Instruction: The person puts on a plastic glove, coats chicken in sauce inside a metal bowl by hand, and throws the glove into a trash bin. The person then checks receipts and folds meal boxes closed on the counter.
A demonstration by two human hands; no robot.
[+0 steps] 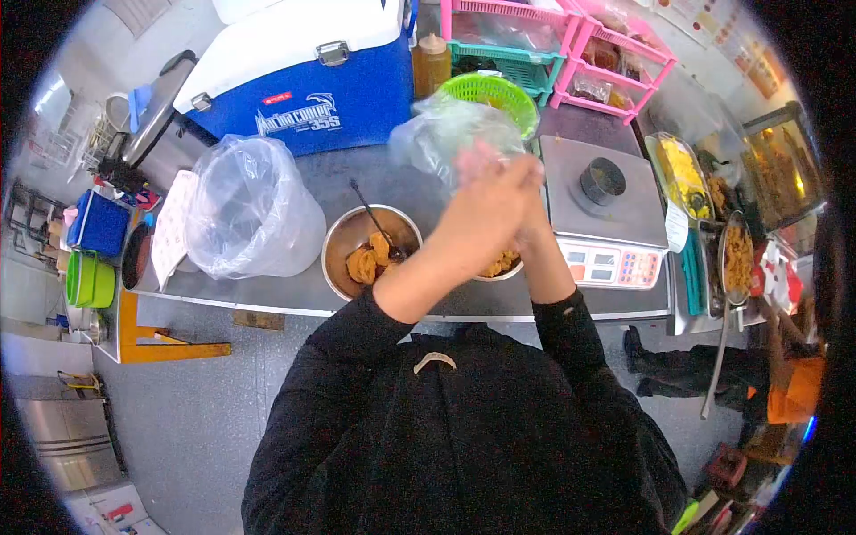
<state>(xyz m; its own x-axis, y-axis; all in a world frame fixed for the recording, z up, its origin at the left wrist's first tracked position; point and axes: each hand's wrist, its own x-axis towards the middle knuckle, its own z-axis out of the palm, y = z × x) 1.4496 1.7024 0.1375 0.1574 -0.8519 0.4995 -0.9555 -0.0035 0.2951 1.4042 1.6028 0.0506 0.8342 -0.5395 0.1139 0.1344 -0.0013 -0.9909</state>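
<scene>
Both hands are close together over the middle of the counter, in front of the green basket (499, 92). A blurred clear plastic bag (437, 138) hangs from my left hand (486, 192), its fingers wrapped round it. My right hand (528, 183) is pressed against the left one, its fingers closed; what they hold is hidden. Under my forearms is a metal bowl (497, 275) with orange-brown food, partly covered. To its left sits another steel bowl (332, 252) holding brown-orange lumps and a dark-handled utensil (364, 198).
A blue cooler (357, 111) stands at the back left, a bag-lined bin (254, 214) before it. On the right are a scale (611, 265) with a dark ring (603, 181), pink racks (615, 67) and food trays (685, 178). A person's dark-clothed legs (713, 370) show lower right.
</scene>
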